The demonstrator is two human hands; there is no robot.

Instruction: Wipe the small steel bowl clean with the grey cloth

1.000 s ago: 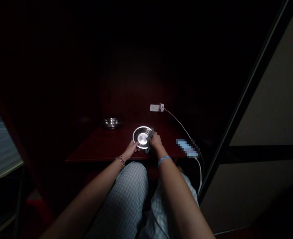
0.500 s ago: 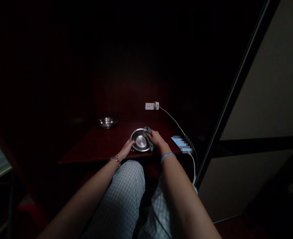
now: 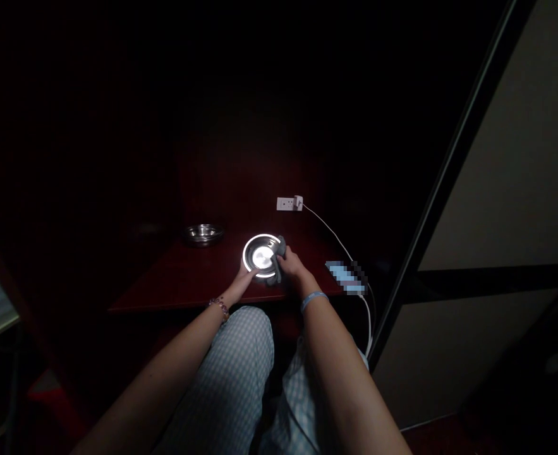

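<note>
Nearest, checked trousers [image 3: 243, 347] are covering the knees, which are sitting just in front of the table [image 3: 174, 278]. A beaded bracelet [image 3: 219, 306] is circling the left wrist, a blue wristband [image 3: 313, 299] the right.

The left hand [image 3: 241, 282] is gripping the steel bowl [image 3: 262, 257] at its near left rim, thumb lying over the edge; the fingers underneath are largely hiding. The right hand [image 3: 292, 260] is closing around a grey cloth [image 3: 277, 260], which is draping over the bowl's right rim and wall.

The steel bowl is standing above the near middle of the table; whether its base is touching the top, I cannot tell. Its mouth is facing up and tilting toward the wearer. Being round, it is showing no long axis. Judging by the thin, shiny wall, one would be handling something light, stiff and rather slippery, unlikely to break; the rim is offering the surest hold. The cloth is looking soft and limp.

To the right, a partly pixelated blue item [image 3: 345, 277] is lying by the table's edge. Farther left, a stack of metal bowls [image 3: 203, 235] is resting well apart. Farthest, a charger plug [image 3: 298, 202] is occupying a wall socket [image 3: 285, 203], its white cable [image 3: 334, 235] running right.
</note>
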